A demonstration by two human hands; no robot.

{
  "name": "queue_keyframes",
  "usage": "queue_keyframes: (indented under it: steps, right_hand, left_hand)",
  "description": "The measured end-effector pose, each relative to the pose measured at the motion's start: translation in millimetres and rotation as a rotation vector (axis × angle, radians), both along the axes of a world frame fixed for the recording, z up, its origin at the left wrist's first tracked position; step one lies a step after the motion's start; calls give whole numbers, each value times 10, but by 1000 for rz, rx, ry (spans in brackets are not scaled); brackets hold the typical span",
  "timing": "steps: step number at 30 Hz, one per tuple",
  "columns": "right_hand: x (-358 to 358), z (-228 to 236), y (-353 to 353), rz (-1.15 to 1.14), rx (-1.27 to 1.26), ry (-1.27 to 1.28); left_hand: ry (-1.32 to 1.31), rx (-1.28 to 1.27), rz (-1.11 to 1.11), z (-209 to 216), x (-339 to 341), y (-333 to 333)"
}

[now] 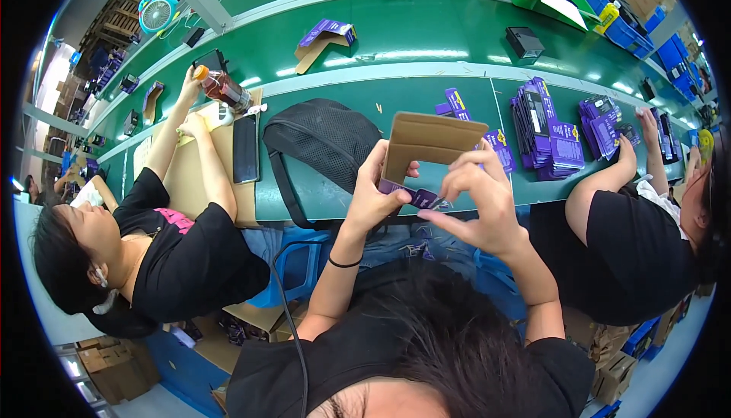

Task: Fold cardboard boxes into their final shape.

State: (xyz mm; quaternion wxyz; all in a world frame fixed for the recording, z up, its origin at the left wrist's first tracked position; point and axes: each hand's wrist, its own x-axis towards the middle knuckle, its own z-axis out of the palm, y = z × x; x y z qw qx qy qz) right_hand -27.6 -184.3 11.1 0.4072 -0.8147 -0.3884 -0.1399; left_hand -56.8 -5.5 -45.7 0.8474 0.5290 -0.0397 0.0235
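In front of my chest I hold a small purple carton [435,130], partly folded, its plain brown inside facing me. My left hand [371,197] is closed round its left side, thumb along the lower edge. At the lower right corner, my right hand [487,205] has thumb and curled fingers at a purple flap. Just beyond the carton, more purple printed card pieces [499,148] lie on the green bench [304,205]. A black mesh backpack [324,132] rests on the bench left of my hands.
Flat purple cartons [537,132] are stacked to the right, near a co-worker's hands. Another co-worker on the left grips a drink bottle [225,89] beside a dark phone [246,148]. Beyond a pale rail, an open purple sleeve [327,37] and black device [525,41] sit on green surface.
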Motion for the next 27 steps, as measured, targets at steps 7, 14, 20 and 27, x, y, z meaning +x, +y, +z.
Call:
queue_keyframes:
  steps: [7, 14, 20, 27]
  right_hand:
    - [-137, -80, 239, -77, 663, 445]
    - [-35, -199, 80, -137, 396, 500]
    - [38, -181, -99, 37, 205, 308]
    - [64, 34, -207, 135, 398, 691]
  left_hand:
    - [-23, 8, 158, -37, -45, -100]
    - [-418, 120, 580, 85, 2, -345]
    - [-321, 428, 181, -120, -70, -52]
    - [-337, 396, 71, 5, -113, -57]
